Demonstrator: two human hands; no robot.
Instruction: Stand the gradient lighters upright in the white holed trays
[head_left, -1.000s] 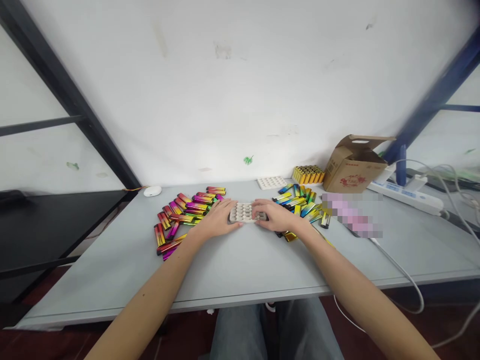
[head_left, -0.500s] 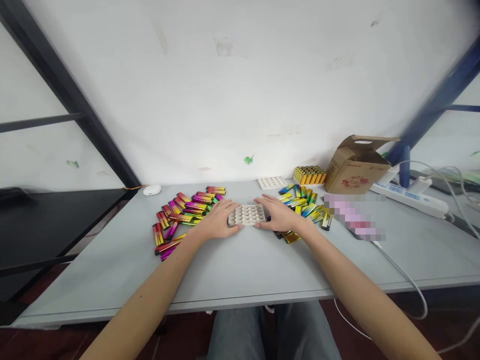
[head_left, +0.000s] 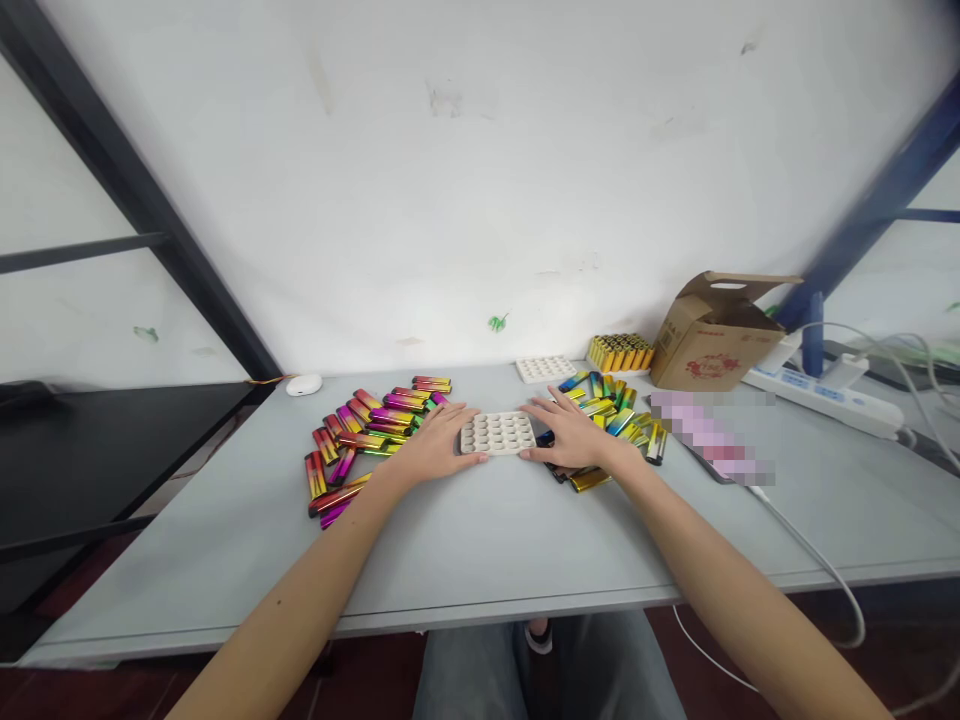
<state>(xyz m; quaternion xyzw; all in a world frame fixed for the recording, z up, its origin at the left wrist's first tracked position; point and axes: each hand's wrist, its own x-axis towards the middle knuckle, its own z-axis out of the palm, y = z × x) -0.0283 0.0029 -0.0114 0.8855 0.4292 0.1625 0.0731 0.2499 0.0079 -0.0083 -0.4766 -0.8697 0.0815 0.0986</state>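
Off-white, rectangular and pitted with neat rows of round hollows, the holed tray (head_left: 498, 434) lies on the grey desk (head_left: 480, 550) between both hands. The left hand (head_left: 436, 450) holds its left end, thumb at the near corner, fingers at the far one. The right hand (head_left: 574, 438) is splayed wide at the other end; whether it grips, I cannot tell. Beside the left hand sprawl shiny red-magenta-yellow tubes (head_left: 362, 440); about the right, blue-green-gold tubes (head_left: 619, 422). Behind stand a second pale tray (head_left: 546, 369), packed upright golden tubes (head_left: 620, 355) and an open cardboard box (head_left: 709, 362).
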